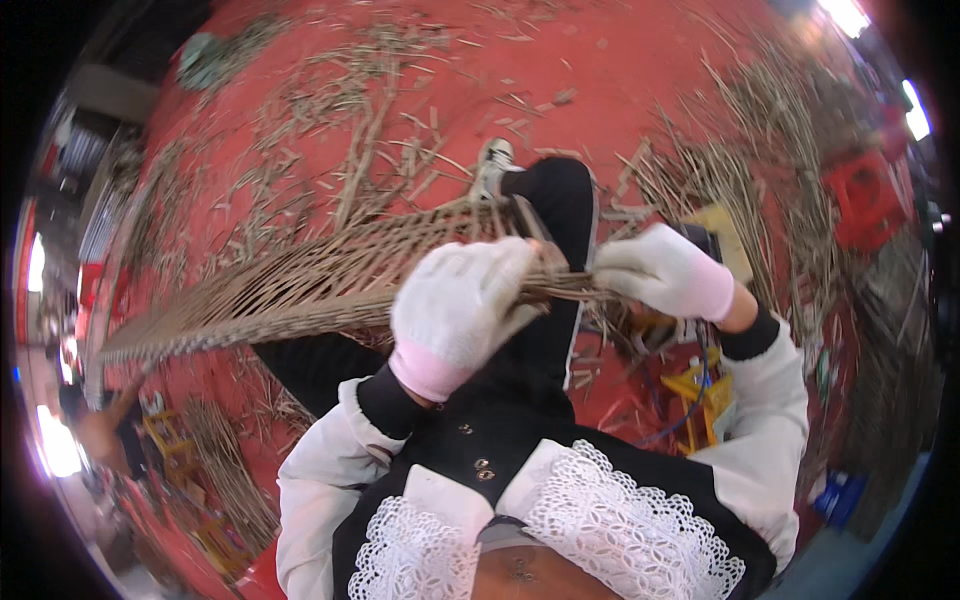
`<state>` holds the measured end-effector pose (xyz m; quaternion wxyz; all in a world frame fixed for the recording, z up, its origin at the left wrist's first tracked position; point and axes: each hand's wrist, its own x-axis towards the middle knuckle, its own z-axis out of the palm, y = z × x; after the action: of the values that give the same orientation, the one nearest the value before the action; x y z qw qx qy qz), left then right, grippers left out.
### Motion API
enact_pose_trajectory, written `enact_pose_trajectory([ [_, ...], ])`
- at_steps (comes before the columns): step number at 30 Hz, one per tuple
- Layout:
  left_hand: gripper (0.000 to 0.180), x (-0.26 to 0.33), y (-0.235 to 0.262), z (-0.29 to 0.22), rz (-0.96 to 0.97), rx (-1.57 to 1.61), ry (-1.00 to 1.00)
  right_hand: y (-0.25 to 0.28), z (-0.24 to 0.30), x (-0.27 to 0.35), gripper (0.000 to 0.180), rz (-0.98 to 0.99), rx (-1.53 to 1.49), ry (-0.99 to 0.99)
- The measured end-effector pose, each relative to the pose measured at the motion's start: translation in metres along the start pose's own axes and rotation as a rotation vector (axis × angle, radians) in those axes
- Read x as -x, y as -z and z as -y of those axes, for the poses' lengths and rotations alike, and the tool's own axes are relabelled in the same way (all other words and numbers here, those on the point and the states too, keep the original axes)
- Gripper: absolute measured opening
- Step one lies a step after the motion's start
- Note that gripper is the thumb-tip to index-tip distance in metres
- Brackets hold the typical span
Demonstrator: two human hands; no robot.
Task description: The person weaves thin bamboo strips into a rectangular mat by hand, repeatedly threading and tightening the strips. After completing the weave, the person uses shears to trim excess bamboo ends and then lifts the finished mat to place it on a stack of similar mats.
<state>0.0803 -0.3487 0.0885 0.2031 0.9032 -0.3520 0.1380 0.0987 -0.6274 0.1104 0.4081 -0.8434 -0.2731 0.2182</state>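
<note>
A long woven panel [290, 275] of brown, cane-like strips stretches across my lap and off to the left, its strips crossing in an open lattice with a thicker braided edge toward me. My left hand [455, 305], in a white glove with a pink cuff, is closed on the panel's right end; its thumb and fingertips are partly hidden there. Just to the right, my right hand [660, 272], gloved the same way, pinches the ends of several brown strips [568, 286] that run out from the panel's corner.
Loose cut strips [365, 160] litter the red floor [590, 50], with longer bundles [740, 190] at the right. A red stool [868, 200] stands far right. Near my right forearm is a yellow stool-like object [700, 400] with a dark hose. Another person [105, 435] is at the left edge.
</note>
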Motion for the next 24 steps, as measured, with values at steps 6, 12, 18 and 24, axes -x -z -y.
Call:
enact_pose_trajectory([
  [6, 0.053, 0.108, 0.027, 0.059, -0.651, -0.244, 0.217, 0.012, 0.007, -0.006, 0.015, -0.150, 0.140, -0.203],
  [12, 0.069, 0.204, 0.049, 0.155, -1.616, 0.681, 1.175, -0.023, 0.054, -0.030, 0.072, -0.153, 0.188, 0.309],
  [18, 0.027, 0.220, 0.069, 0.193, -1.514, 1.287, 0.944, -0.053, 0.081, -0.074, 0.084, -0.097, 0.699, 0.241],
  [24, 0.035, 0.211, 0.084, 0.204, -1.348, 1.060, 1.055, -0.035, 0.059, -0.094, 0.071, -0.157, 0.606, 0.358],
])
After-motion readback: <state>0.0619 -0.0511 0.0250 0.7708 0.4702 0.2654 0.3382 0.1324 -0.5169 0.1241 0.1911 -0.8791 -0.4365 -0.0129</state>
